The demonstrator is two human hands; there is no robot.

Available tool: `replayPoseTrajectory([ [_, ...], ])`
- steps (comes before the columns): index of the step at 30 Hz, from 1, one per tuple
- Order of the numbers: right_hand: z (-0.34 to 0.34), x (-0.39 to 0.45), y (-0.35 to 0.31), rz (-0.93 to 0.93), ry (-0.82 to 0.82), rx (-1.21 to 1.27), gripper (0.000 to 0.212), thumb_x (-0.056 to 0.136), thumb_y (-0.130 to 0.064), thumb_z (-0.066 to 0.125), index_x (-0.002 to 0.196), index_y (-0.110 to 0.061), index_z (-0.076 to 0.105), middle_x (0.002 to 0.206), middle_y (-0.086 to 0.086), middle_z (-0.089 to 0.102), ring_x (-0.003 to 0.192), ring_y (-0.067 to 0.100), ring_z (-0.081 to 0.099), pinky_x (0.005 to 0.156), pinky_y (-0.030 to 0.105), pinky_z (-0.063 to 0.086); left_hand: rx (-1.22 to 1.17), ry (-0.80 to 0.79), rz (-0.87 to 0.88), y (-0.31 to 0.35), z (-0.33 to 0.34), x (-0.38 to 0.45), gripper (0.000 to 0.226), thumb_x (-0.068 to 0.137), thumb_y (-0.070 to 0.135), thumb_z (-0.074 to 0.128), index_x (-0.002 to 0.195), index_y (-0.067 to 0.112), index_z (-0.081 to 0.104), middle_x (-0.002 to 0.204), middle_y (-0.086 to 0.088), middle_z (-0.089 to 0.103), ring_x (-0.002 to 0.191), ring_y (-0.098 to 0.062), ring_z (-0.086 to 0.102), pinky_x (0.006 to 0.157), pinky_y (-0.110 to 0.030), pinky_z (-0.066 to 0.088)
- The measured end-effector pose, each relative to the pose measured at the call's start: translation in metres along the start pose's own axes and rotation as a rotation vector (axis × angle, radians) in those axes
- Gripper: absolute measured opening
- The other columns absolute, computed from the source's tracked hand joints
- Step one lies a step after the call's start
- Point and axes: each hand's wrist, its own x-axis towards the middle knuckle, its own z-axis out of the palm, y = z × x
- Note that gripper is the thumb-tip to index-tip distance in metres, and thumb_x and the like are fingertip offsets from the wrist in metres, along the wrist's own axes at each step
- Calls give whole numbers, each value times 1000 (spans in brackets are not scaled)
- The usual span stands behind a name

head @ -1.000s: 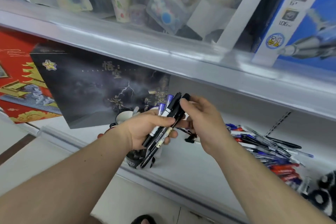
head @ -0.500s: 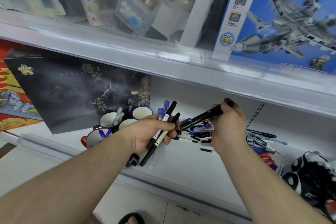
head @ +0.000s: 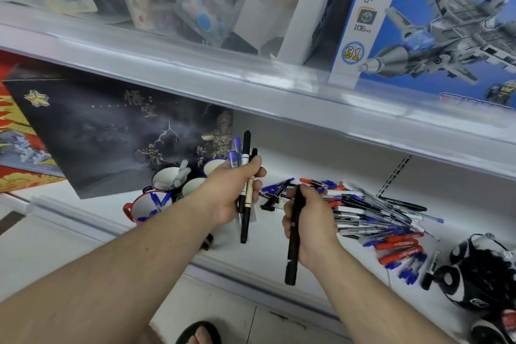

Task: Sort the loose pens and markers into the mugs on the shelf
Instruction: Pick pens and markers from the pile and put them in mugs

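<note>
Nearby, a dark game box (head: pixel 111 131) leans behind the mugs (head: pixel 167 179) on the white shelf (head: pixel 268 234), and a black-and-white helmet (head: pixel 480 274) sits beyond the loose pens (head: pixel 377 212). Left hand (head: pixel 231 193) grips a bundle of markers (head: pixel 245 176) upright; right hand (head: pixel 310 223) (just before the pile) clasps a black marker (head: pixel 293 243) pointing down.

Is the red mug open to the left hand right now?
Probably yes. The left hand grips a bundle of markers just right of the red mug, whose mouth faces up with nothing between them.
</note>
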Motion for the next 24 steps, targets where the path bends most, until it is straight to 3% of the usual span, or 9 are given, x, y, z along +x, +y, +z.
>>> replayPoseTrajectory([
  [3,13,22,1,-19,75,-48,23,98,-19,44,80,-14,57,62,0,47,48,13,41,47,25,32,35,119,75,21,-38,7,15,95,24,63,86,13,58,66,3,61,46,-8,49,43,-23,43],
  [5,25,38,2,-102,114,-166,15,100,-15,47,90,-13,59,73,0,47,60,12,42,53,25,33,47,200,80,30,-66,12,15,96,23,62,85,14,57,66,2,60,46,-8,48,43,-22,42],
  [9,48,81,9,-335,155,-289,13,103,-21,49,98,-11,55,75,-3,49,65,13,46,52,22,38,37,316,86,35,-105,24,17,97,21,61,82,15,56,66,1,58,49,-10,46,44,-23,40],
  [13,73,130,26,-504,167,-450,10,96,-18,59,106,-16,60,89,-2,65,86,19,60,77,26,43,127,276,76,32,-123,35,11,95,20,63,88,13,57,71,-1,62,49,-11,49,44,-23,43],
  [18,100,186,50,-481,136,-739,19,95,-18,59,111,-14,67,105,4,69,97,23,62,77,21,38,125,203,34,34,-133,42,8,93,20,65,93,13,61,74,0,65,51,-8,53,50,-23,45],
  [21,116,206,61,-391,84,-917,25,93,-21,62,116,-17,70,116,3,69,105,24,63,78,21,41,78,174,9,33,-135,45,12,91,18,66,98,10,61,69,0,65,48,-8,54,46,-22,47],
  [24,125,218,73,-336,-15,-1093,23,90,-18,62,108,-17,74,115,1,69,95,21,61,75,24,47,54,148,13,30,-134,48,19,90,17,67,106,8,61,67,0,65,47,-8,55,45,-20,46],
])
